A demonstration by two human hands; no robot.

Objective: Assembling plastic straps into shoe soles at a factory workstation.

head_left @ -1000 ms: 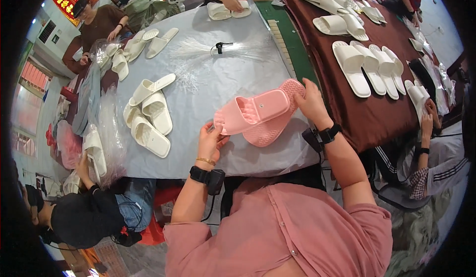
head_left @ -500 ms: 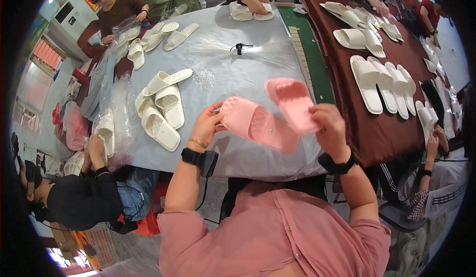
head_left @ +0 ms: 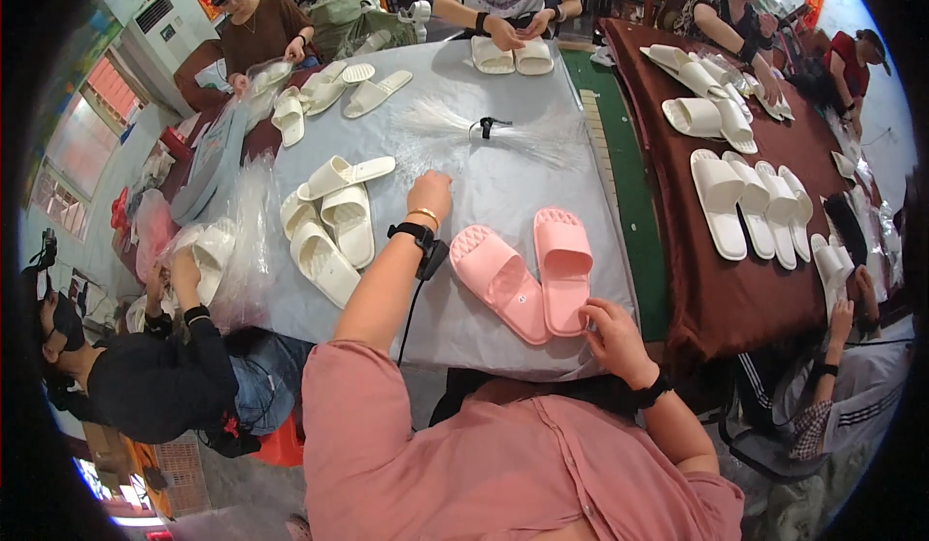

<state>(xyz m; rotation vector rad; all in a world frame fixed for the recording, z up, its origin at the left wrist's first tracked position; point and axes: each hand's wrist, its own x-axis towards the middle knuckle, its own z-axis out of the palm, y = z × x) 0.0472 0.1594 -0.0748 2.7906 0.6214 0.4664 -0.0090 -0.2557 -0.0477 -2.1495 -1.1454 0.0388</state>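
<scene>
Two pink slippers lie side by side on the grey-covered table in front of me: a left one (head_left: 494, 275), angled, and a right one (head_left: 563, 268), nearly straight. At the heel edge of the right one, my right hand (head_left: 619, 343) has its fingers closed on the rim. My left hand (head_left: 429, 195) is stretched forward to the near edge of some loose clear plastic strands (head_left: 416, 162). Its fingers are curled together, and whatever they hold is hidden. Beyond it lies a bundle of clear strands (head_left: 527, 133), bound by a black tie (head_left: 487, 128).
White slippers (head_left: 334, 226) lie left of my left forearm. Clear plastic bags (head_left: 247, 241) hang over the table's left edge. More white slippers (head_left: 721, 202) stand on the brown-covered table (head_left: 702, 299) at the right. Other people work around both tables; one person's hands (head_left: 518, 33) are above white slippers opposite.
Both pink slippers have come down from my hands onto the table. My left hand has let go and moved forward to the strands. My right hand has moved lower, staying at a heel.
</scene>
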